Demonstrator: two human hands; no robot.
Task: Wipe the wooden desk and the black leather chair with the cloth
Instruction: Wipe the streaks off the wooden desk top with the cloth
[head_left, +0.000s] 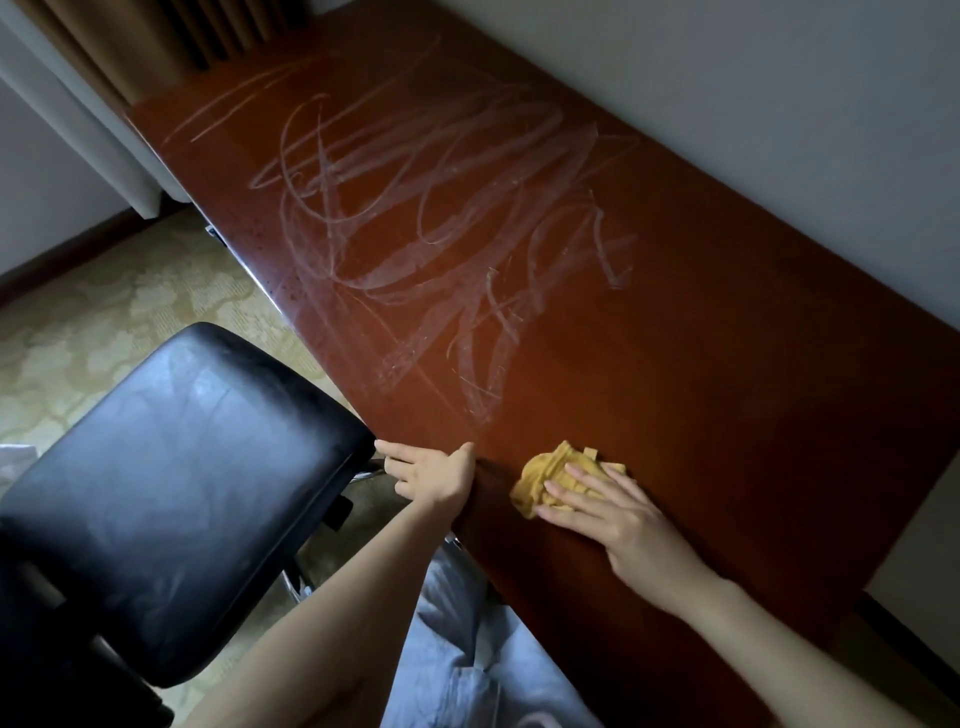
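Note:
A long reddish wooden desk (675, 322) runs from the near right to the far left, with pale smeared wipe streaks across its middle. A crumpled yellow cloth (550, 470) lies on the desk near its front edge. My right hand (618, 514) presses flat on the cloth with straight fingers. My left hand (436, 475) rests on the desk's front edge, thumb on top, fingers stretched toward the black leather chair (182, 493). The chair stands left of the desk, its back almost touching my fingertips.
A pale wall (779, 78) runs along the desk's far side. Brown curtains (171, 36) hang at the far left end. Patterned carpet (104, 312) covers the floor beside the chair. My legs in light trousers (467, 649) stand against the desk edge.

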